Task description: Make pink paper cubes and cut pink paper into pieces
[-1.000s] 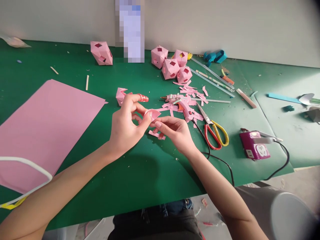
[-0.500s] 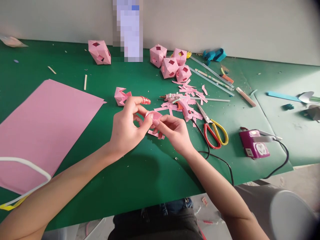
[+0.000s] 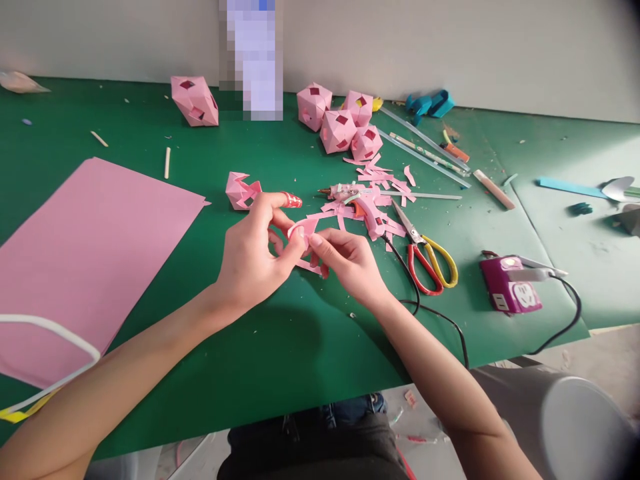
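Observation:
Between my two hands is a small folded piece of pink paper (image 3: 306, 230). My left hand (image 3: 257, 253) pinches it between thumb and fingers; a red patterned wrap covers the tip of the raised index finger. My right hand (image 3: 350, 263) is closed at the paper's right side, thumb against the fingers, partly hiding it. Just behind my left hand stands a partly formed pink paper shape (image 3: 241, 191) with a pointed rim. Pink paper strips (image 3: 377, 175) lie beyond my right hand, and a pink glue gun (image 3: 367, 207) rests on them.
Scissors (image 3: 425, 257) with red and yellow handles lie right of the glue gun. A purple power adapter (image 3: 513, 287) sits farther right, with a black cord. Pink sheets (image 3: 95, 247) cover the left side. Several finished pink paper shapes (image 3: 339, 132) stand near the wall.
The pink piece has turned slightly in my fingers, and its upper edge now points more to the upper right. My hands stay almost in place; the view has shifted slightly.

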A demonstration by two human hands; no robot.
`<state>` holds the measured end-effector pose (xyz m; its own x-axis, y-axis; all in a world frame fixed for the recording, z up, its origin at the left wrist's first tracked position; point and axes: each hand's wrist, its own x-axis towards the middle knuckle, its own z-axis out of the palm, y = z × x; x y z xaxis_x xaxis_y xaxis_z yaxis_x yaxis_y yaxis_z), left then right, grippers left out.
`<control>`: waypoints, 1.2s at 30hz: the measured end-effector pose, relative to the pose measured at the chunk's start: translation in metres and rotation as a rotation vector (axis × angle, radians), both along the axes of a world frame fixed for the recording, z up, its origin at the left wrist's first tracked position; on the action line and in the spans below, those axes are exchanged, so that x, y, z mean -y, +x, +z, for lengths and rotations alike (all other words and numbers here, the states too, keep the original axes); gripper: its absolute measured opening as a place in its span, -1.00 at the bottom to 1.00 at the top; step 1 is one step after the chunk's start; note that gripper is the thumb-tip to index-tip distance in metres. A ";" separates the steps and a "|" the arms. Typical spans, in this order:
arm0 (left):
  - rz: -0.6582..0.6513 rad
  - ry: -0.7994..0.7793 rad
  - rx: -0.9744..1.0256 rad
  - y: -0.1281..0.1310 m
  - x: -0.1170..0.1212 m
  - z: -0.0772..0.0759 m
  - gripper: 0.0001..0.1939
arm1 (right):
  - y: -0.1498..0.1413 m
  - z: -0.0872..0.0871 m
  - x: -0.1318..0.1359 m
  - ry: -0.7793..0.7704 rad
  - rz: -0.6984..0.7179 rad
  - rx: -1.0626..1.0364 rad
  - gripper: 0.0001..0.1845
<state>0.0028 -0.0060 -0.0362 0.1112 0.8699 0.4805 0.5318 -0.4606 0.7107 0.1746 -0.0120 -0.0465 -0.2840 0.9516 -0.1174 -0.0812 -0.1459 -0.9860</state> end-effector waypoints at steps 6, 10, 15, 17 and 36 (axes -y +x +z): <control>0.003 -0.026 0.005 0.000 0.000 0.001 -0.66 | 0.000 0.002 0.001 -0.016 0.001 -0.051 -0.60; 0.001 -0.008 -0.009 0.000 0.000 0.001 -0.66 | 0.002 0.001 0.000 -0.001 -0.032 -0.028 -0.66; 0.005 -0.003 -0.016 -0.001 0.000 0.002 -0.66 | 0.004 -0.001 0.000 0.026 -0.103 -0.006 -0.76; 0.012 -0.012 -0.008 -0.001 0.000 0.002 -0.67 | 0.005 -0.001 0.000 0.046 -0.163 -0.004 -0.79; 0.004 -0.102 0.134 -0.002 -0.003 0.001 -0.68 | 0.008 0.002 0.002 0.014 -0.060 0.014 -0.63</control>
<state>0.0006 -0.0034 -0.0354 0.0484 0.9153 0.3999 0.4306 -0.3804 0.8185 0.1830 -0.0140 -0.0443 -0.2247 0.9685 -0.1073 -0.0752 -0.1270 -0.9890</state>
